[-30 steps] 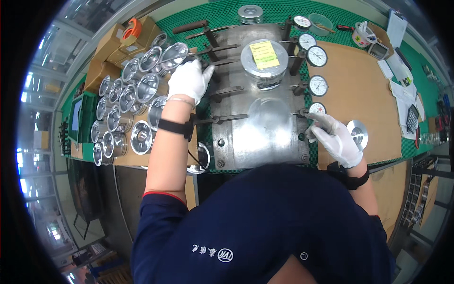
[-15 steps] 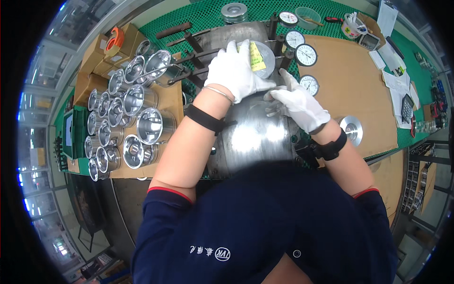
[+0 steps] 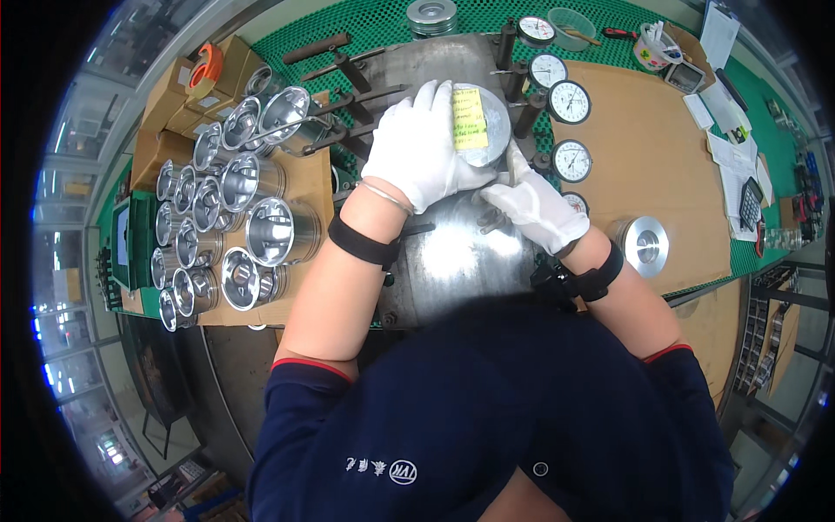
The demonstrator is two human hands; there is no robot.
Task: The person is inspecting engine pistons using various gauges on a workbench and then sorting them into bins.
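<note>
A round metal piston (image 3: 496, 130) with a yellow sticky note (image 3: 470, 122) on its top stands on the shiny steel plate (image 3: 435, 278) of a measuring fixture. My left hand (image 3: 422, 143), in a white glove, wraps the piston's left side, fingers pointing away from me and thumb across its near edge. The white-gloved right hand (image 3: 535, 204) is at the near right side, thumb along the piston's right edge and fingers curled below it. Several dial gauges (image 3: 570, 102) on black posts stand to the right of the piston; one is partly behind my right hand.
Several shiny pistons (image 3: 283, 231) crowd the cardboard at left, beside brown boxes (image 3: 170, 126). Dark rods (image 3: 348, 130) stick out left of the fixture. Another piston (image 3: 644, 246) lies on the right cardboard (image 3: 644, 157); one more piston (image 3: 431, 19) stands at the back.
Both hands have shifted slightly toward me, and the piston with its note sits a little nearer. My right hand has closed in along the piston's near right side.
</note>
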